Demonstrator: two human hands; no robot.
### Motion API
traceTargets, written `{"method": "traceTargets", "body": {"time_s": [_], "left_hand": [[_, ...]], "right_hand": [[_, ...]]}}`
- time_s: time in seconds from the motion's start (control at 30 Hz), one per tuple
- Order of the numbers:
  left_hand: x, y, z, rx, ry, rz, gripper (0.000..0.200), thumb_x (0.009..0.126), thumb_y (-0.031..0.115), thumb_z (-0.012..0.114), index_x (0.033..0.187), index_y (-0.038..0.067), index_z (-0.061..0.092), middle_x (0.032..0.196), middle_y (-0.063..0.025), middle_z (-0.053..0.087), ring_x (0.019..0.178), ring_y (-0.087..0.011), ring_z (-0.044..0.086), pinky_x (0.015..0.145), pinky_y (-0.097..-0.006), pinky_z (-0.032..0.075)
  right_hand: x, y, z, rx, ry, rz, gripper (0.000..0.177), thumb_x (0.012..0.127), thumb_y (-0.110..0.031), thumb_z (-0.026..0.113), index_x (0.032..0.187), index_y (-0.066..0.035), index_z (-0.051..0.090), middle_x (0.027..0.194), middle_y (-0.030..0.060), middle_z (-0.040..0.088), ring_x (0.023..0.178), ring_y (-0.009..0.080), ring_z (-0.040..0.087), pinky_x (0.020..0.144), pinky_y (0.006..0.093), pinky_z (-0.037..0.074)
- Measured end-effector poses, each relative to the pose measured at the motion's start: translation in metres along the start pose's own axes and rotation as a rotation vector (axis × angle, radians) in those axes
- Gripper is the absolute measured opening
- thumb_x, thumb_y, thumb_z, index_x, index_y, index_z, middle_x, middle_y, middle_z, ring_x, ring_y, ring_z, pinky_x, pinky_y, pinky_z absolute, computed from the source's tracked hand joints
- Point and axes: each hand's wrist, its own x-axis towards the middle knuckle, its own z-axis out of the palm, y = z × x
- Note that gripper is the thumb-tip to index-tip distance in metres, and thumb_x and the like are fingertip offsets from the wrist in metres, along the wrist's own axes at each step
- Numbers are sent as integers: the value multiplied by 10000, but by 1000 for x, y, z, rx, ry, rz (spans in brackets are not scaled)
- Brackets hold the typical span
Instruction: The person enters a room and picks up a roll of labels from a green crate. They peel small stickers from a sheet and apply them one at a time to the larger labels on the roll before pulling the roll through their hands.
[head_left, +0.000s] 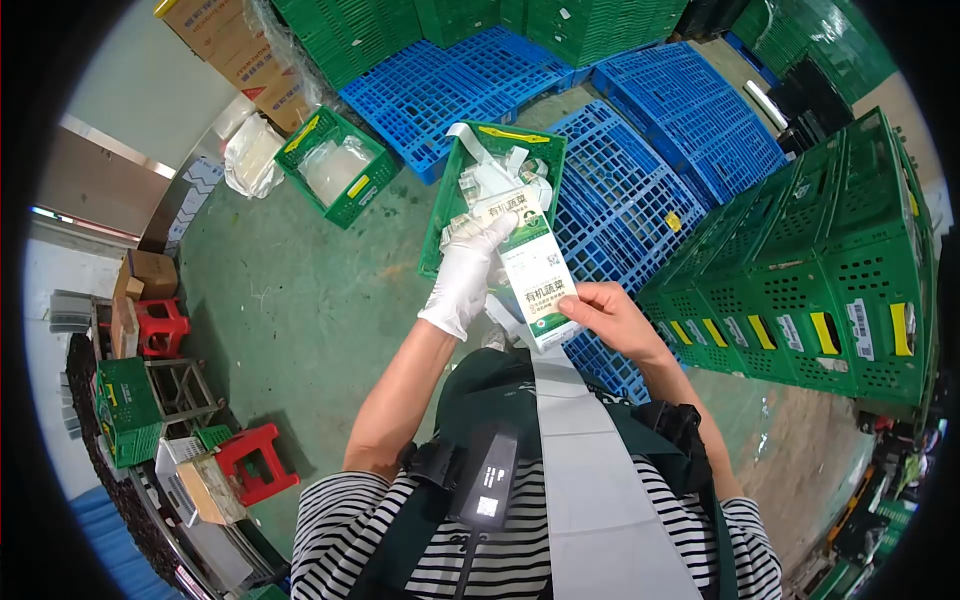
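A strip of printed labels (545, 265), white and green with Chinese lettering and a small QR code, is stretched between my two hands. My left hand (466, 268), in a white glove, grips its upper end with the thumb lying on top. Bare, my right hand (618, 322) pinches the lower right edge between thumb and fingers. From there a long plain pale strip (590, 460) runs down over my striped shirt and dark apron. Just beyond my left hand stands a green crate (557, 160) holding crumpled white strips and rolls, partly covered by the labels and glove.
Another green crate (362, 200) with clear plastic bags stands to the left. Blue pallets (620, 180) lie ahead and to the right. Stacked green crates (800, 260) line the right side. Red stools (258, 466) and a bench with boxes are at left.
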Motion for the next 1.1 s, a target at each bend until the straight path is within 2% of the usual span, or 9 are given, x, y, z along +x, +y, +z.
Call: {"method": "traceTargets", "body": {"time_s": [0.13,0.5,0.57,0.67,0.97,1.1], "left_hand": [[6,-4,-6,35,37,-12,240,847,144,589,1073,64,597,963,-41,639,799,-127,617,666,-279,506],[10,-4,-5,-18,25,28,249,837,129,600,1073,52,598,972,-44,639,813,-125,613,688,-281,501],[10,-5,-5,-24,33,26,247,837,129,600,1071,52,599,975,-45,638,816,-126,612,690,-282,500],[10,-5,-6,-21,35,12,247,837,131,600,1072,53,598,973,-45,638,819,-128,612,697,-281,499],[11,-6,-8,-4,35,18,250,842,135,596,1078,52,593,989,-44,635,836,-129,610,711,-283,494],[12,-7,-8,1,35,13,250,843,148,598,1075,53,593,993,-42,633,850,-126,608,721,-279,490]], "right_hand": [[0,0,2,43,16,10,276,915,-161,512,1063,58,591,935,51,636,836,66,549,755,228,453],[2,-2,6,45,47,10,280,914,-178,518,1038,58,605,906,40,635,803,56,542,724,223,451],[3,-4,8,16,78,4,269,911,-178,519,989,56,626,850,44,643,739,44,538,664,213,450],[4,-4,8,12,103,20,265,910,-180,520,965,52,636,829,36,642,725,42,533,648,213,446],[4,0,7,10,104,22,280,913,-203,524,986,46,629,851,17,628,745,39,517,661,212,436],[4,2,6,0,112,33,270,912,-186,513,985,45,631,849,35,641,742,46,541,673,216,449]]}}
